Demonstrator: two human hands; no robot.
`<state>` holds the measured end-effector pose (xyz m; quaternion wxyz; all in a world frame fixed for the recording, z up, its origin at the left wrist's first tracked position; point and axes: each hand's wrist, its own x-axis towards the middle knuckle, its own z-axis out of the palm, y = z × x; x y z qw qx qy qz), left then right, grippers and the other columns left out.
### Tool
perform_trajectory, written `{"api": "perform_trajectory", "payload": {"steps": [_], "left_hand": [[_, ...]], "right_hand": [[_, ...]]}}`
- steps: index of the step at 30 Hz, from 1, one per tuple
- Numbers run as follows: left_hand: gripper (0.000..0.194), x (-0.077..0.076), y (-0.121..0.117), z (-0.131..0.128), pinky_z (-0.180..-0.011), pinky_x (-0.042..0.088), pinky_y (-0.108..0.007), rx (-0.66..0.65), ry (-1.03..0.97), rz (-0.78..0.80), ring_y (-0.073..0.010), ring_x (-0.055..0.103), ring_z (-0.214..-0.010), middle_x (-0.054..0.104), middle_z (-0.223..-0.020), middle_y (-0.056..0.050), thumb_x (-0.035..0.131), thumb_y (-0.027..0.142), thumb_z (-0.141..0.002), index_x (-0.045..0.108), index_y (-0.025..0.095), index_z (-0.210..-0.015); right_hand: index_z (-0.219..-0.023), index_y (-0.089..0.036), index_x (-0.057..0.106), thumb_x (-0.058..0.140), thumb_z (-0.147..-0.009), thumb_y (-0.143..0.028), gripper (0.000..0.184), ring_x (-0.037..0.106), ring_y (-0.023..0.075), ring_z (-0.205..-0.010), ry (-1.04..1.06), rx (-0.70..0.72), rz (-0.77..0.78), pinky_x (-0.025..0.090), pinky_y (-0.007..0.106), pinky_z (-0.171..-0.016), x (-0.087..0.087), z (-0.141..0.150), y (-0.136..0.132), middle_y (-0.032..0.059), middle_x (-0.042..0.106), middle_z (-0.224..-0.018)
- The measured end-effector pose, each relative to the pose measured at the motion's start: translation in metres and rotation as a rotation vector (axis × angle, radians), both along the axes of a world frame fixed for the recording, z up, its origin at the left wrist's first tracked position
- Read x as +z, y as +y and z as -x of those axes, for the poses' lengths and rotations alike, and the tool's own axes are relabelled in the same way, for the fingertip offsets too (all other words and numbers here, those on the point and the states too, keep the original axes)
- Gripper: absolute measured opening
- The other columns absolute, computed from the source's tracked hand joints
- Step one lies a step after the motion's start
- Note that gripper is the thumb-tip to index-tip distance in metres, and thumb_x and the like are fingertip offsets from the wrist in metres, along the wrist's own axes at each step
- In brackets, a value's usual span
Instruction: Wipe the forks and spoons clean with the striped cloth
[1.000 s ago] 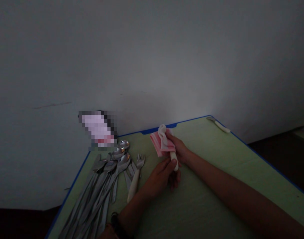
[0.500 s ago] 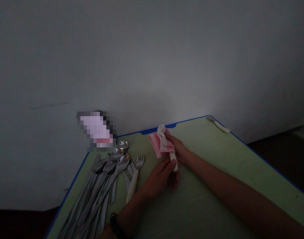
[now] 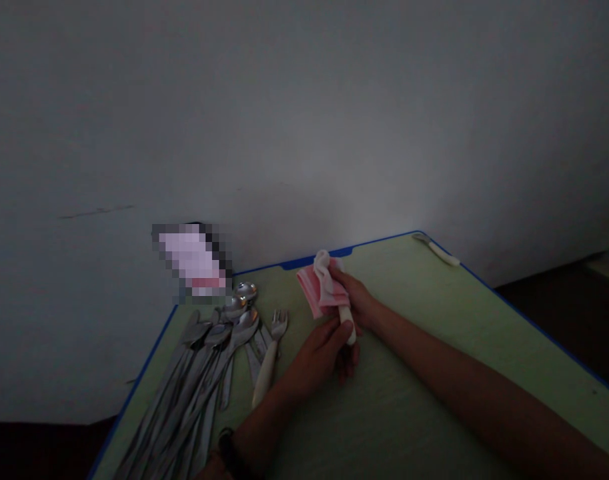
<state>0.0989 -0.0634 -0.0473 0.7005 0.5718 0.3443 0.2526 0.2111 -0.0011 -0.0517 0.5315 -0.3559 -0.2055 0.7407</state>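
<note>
**Both hands closed on a cloth-wrapped white handle**

The right hand (image 3: 359,300) reaches in from the lower right, its forearm low over the counter (image 3: 434,380). Its fingers (image 3: 340,279) curl shut over a folded pink-and-white cloth (image 3: 320,290). The left hand (image 3: 317,360) comes from the lower left, wearing a dark wristband (image 3: 229,452), with its fingers (image 3: 334,340) closed around a cream-white utensil handle (image 3: 348,323). The handle pokes out of the cloth, tilted down toward the person; whatever is wrapped at its other end is hidden.

The pale green counter's blue far edge (image 3: 314,263) lies just beyond the cloth. Just left of the fingers rests a cream-handled fork (image 3: 269,350), and beyond it a long heap of steel spoons and knives (image 3: 194,367). Right of the fingers, green surface stretches a long way to the blue side edge. A small white-handled utensil (image 3: 437,250) lies at the far corner. A blurred object (image 3: 192,260) sits beyond the spoons, too blurred to name.
</note>
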Motion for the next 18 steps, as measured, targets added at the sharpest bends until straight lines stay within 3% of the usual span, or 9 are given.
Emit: {"api": "perform_trajectory", "payload": {"steps": [18], "left_hand": [[0.031,0.0016,-0.0005,0.0,-0.039,0.039,-0.018,0.006,0.042,-0.04,-0.0083,0.049,-0.041,0.055,-0.056,0.002,0.039,0.043,-0.087,0.048,0.016,-0.076]], "right_hand": [[-0.07,-0.015,0.06,0.057,-0.078,-0.042,0.029,0.048,0.0092,-0.048,0.0,0.032,-0.001,0.041,0.022,-0.055,-0.002,-0.0008,0.001,-0.0018,0.057,-0.052]]}}
